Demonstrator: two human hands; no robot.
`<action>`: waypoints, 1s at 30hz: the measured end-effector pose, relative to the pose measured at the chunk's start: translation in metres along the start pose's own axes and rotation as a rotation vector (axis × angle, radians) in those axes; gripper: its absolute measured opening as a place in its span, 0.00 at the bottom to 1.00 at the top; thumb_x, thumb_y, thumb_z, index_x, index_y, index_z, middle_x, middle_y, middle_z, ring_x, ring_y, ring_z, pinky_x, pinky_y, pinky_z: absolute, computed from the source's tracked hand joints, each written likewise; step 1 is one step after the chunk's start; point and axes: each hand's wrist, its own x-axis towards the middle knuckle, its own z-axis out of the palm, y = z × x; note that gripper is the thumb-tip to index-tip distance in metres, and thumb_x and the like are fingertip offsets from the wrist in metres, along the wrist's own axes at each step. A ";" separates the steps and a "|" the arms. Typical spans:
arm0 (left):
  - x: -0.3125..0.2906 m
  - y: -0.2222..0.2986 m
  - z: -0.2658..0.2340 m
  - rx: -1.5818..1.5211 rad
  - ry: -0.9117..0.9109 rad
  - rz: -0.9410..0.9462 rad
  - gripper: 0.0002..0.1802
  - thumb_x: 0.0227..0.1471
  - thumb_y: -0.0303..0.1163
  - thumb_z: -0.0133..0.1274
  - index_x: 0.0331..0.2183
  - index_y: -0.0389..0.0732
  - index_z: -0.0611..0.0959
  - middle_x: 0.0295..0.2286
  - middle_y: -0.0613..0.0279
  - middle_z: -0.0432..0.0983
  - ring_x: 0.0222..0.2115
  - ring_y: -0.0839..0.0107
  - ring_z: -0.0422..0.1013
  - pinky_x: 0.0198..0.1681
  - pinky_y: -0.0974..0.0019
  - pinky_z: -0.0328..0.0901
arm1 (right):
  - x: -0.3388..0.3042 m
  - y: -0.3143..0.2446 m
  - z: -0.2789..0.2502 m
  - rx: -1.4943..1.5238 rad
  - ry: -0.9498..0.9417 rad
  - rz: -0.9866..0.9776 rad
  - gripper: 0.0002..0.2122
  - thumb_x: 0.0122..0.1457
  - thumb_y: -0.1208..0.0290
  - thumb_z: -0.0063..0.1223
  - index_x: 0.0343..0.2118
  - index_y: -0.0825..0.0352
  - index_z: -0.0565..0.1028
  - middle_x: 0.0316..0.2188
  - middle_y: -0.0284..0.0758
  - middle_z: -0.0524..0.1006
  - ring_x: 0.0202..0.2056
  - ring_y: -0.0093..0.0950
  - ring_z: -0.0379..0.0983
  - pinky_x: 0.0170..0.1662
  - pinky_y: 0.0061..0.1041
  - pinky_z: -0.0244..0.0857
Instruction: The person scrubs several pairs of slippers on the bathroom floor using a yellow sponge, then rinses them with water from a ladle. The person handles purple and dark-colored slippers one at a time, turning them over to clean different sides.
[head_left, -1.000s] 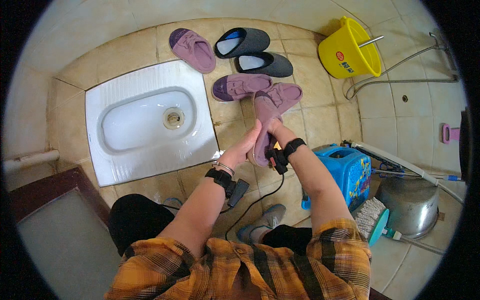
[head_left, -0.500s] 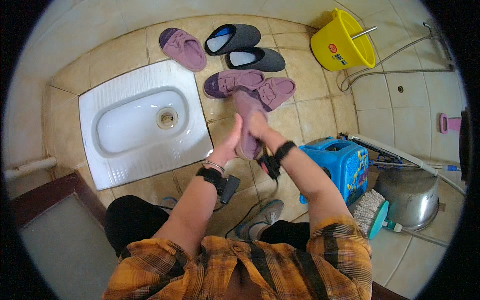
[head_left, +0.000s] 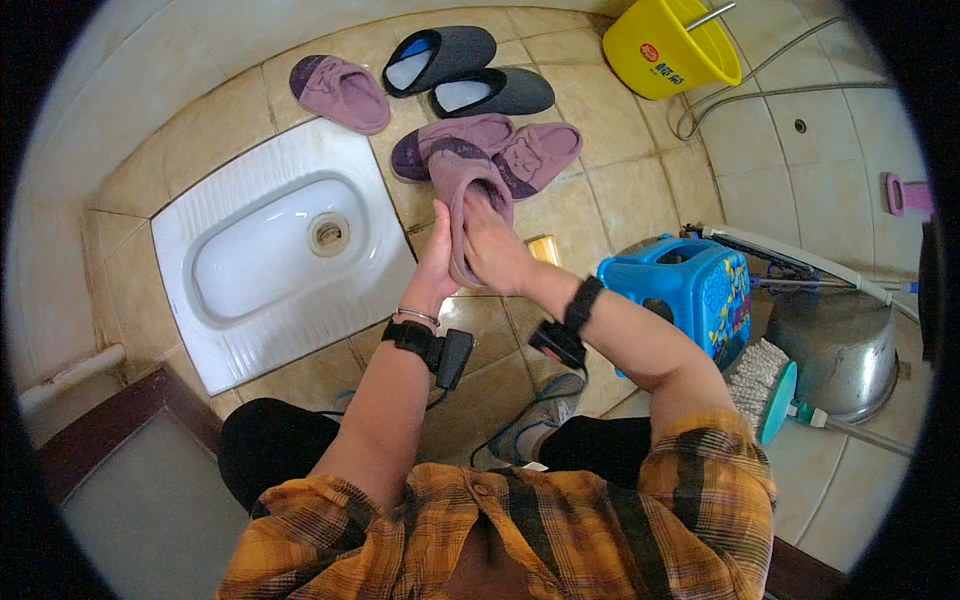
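Observation:
A pink-purple slipper (head_left: 456, 182) is held up over the tiled floor, toe pointing away from me. My left hand (head_left: 434, 258) grips its left side near the heel. The fingers of my right hand (head_left: 495, 248) reach into the slipper's opening, so their tips are hidden. Just past the toe, two more slippers of the same kind lie on the floor, a left one (head_left: 408, 158) partly covered by the held slipper and a right one (head_left: 545, 155). On the floor beside my right wrist is a small yellowish block (head_left: 545, 249), which I cannot make out further.
A white squat toilet (head_left: 290, 340) lies left of my hands. Beyond are another pink slipper (head_left: 335, 92) and two dark grey slippers (head_left: 455, 55) (head_left: 525, 90). Rightward stand a yellow bucket (head_left: 660, 55), a blue stool (head_left: 675, 290), a mop head (head_left: 765, 385) and a metal pot (head_left: 840, 350).
The held slipper has turned, its opening now showing toward me. My right hand has moved from its outer side into the opening. The yellowish block has come into sight. The whole view has shifted slightly.

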 end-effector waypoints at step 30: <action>-0.004 0.001 0.001 -0.029 0.022 -0.064 0.46 0.56 0.69 0.29 0.60 0.40 0.61 0.55 0.53 0.65 0.54 0.60 0.65 0.57 0.55 0.63 | -0.008 -0.018 -0.030 -0.373 -0.357 0.110 0.16 0.57 0.68 0.44 0.39 0.76 0.77 0.45 0.58 0.73 0.51 0.50 0.69 0.52 0.42 0.64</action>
